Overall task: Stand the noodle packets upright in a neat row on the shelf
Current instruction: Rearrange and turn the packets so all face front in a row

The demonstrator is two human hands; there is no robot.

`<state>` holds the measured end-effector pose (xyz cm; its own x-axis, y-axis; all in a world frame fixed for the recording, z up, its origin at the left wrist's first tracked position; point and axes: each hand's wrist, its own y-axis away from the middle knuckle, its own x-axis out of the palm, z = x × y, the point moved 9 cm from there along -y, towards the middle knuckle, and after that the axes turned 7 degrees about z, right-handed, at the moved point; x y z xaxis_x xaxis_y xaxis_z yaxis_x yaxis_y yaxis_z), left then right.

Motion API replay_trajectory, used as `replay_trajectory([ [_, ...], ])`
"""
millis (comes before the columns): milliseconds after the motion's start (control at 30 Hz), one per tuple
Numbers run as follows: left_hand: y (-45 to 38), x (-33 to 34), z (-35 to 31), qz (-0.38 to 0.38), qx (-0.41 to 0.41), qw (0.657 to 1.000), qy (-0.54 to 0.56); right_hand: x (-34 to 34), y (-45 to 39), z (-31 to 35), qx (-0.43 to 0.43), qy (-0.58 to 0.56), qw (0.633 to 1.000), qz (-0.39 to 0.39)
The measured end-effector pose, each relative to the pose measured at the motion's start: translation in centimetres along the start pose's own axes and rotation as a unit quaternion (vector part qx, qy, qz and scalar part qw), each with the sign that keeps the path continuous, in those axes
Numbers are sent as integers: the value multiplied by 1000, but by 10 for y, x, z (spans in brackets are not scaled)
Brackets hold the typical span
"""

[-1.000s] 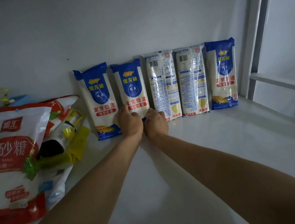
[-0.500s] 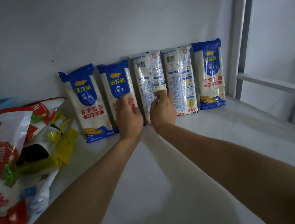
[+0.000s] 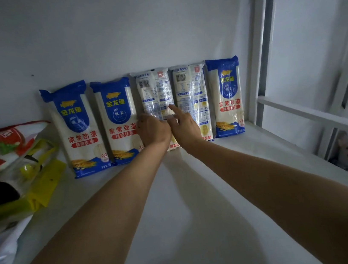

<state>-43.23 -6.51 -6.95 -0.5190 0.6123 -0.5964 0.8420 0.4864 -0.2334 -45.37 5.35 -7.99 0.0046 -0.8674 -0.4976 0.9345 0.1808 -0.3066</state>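
Several noodle packets stand upright in a row against the back wall of the white shelf (image 3: 179,209). Two blue-and-white packets (image 3: 76,127) (image 3: 118,115) are on the left and another (image 3: 227,97) is at the right end. Between them, the middle packet (image 3: 153,90) and its neighbour (image 3: 189,91) show their printed backs. My left hand (image 3: 154,131) curls onto the left edge of the middle packet, low down. My right hand (image 3: 183,128) touches the same packet's right side with its index finger stretched out. Both hands hide the packet's lower half.
A heap of other bags lies on the shelf's left side: a red-and-white bag (image 3: 11,141) and a yellow bag (image 3: 43,181) reach close to the leftmost packet. A white frame post (image 3: 262,52) and rail (image 3: 314,116) bound the shelf on the right.
Both hands have moved right and upward, from the foot of the second packet to the middle packet. The right index finger is now stretched out. The view has shifted right.
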Motion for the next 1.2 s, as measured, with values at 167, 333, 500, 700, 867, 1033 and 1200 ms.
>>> replay_trajectory([
  [167,0,-7,2,13,-7,999,34,1,0,4,-8,-48,999,16],
  [333,22,2,10,61,-6,973,223,6,11,16,0,-114,993,31],
  [500,37,3,15,102,55,951,287,-12,11,8,10,-170,985,31],
  [700,36,-16,21,97,-9,951,292,-20,7,0,71,-356,927,92],
  [867,43,-3,19,198,-10,946,256,-18,10,6,77,-398,902,150],
  [1033,37,-15,21,172,32,953,248,-22,8,7,58,-336,927,156],
  [1200,25,-52,7,138,131,973,133,-54,22,5,18,92,996,3],
])
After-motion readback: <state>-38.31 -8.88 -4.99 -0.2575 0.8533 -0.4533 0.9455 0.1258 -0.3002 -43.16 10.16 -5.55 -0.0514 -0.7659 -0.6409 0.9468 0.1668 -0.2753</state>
